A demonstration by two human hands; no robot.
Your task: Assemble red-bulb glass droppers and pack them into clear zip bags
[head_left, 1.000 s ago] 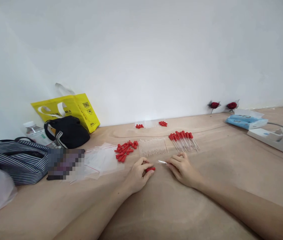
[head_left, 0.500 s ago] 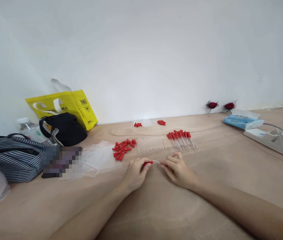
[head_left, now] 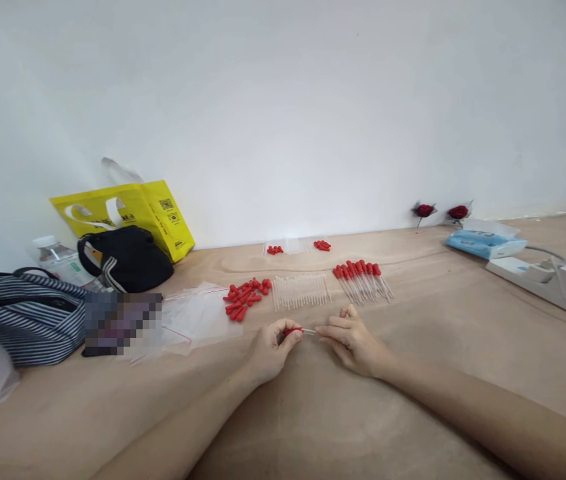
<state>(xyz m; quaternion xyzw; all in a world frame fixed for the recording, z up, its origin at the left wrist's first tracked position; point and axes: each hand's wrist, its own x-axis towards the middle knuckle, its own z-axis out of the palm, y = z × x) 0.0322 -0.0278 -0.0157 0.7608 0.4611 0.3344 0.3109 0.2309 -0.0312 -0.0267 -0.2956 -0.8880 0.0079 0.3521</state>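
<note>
Between the fingers of my left hand (head_left: 273, 350) is a red rubber dropper bulb (head_left: 293, 331), its open end facing right. My right hand (head_left: 353, 340) is closed on a thin glass dropper tube (head_left: 309, 332), whose left end meets the bulb's mouth; how deep it sits inside cannot be seen. Just beyond my hands lies a row of clear glass tubes (head_left: 300, 291). Loose red bulbs (head_left: 240, 299) are heaped to its left. Several droppers with bulbs fitted (head_left: 363, 277) lie side by side to its right.
Clear zip bags (head_left: 197, 317) are spread left of the bulbs. Farther left stand a striped bag (head_left: 37, 317), a black pouch (head_left: 127, 260) and a yellow bag (head_left: 163, 220). Bagged red bulbs (head_left: 323, 246) lie by the wall. A blue tissue pack (head_left: 485, 242) and power strip (head_left: 533, 277) are right.
My hands have shifted slightly left and down. The tube's left end is now at the bulb's mouth, and my right fingers have moved closer to the bulb.
</note>
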